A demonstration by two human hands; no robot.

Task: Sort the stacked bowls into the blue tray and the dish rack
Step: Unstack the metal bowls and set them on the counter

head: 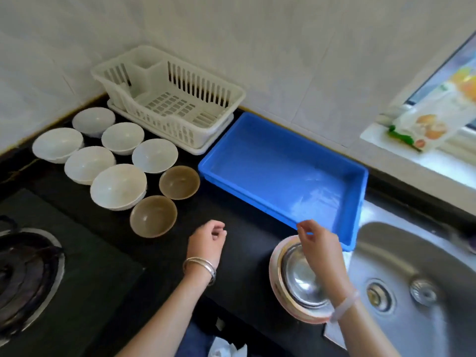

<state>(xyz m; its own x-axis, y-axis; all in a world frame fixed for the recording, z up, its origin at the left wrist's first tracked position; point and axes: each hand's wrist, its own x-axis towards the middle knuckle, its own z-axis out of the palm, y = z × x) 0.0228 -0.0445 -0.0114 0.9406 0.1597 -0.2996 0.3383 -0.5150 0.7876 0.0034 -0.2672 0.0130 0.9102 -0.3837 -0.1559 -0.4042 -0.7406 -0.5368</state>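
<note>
Well, over on the far left there is a stove burner (25, 274), and next to it six white bowls (118, 186) and two brown bowls (153, 216) sit singly on the dark counter (244, 207), all mouth up and close together. Behind them, against the tiled wall, stands the white dish rack (221, 99), with nothing in it that I can see. The left hand (207, 240) hangs low above the counter just right of the nearer brown bowl, fingers loosely curled, nothing in it, silver bangles (199, 266) on the wrist.

To the right of the rack lies the blue tray (270, 163), its floor bare and shiny. At its near corner, by the counter's front edge, is the stack of bowls (296, 282): a steel bowl nested in a pink-rimmed one, perhaps more beneath, I can't count them. The right hand (322, 248) is over the stack's far rim, fingers bent with thumb and forefinger drawn together; whether they pinch the rim or hover just above it, I cannot tell. Further right is the steel sink (412, 253), and a food packet (425, 124) on the window sill.

As I judge it, the sorting has not begun: neither tray nor rack has taken a bowl, the stack is whole, and every bowl in it has yet to be lifted off and placed.
</note>
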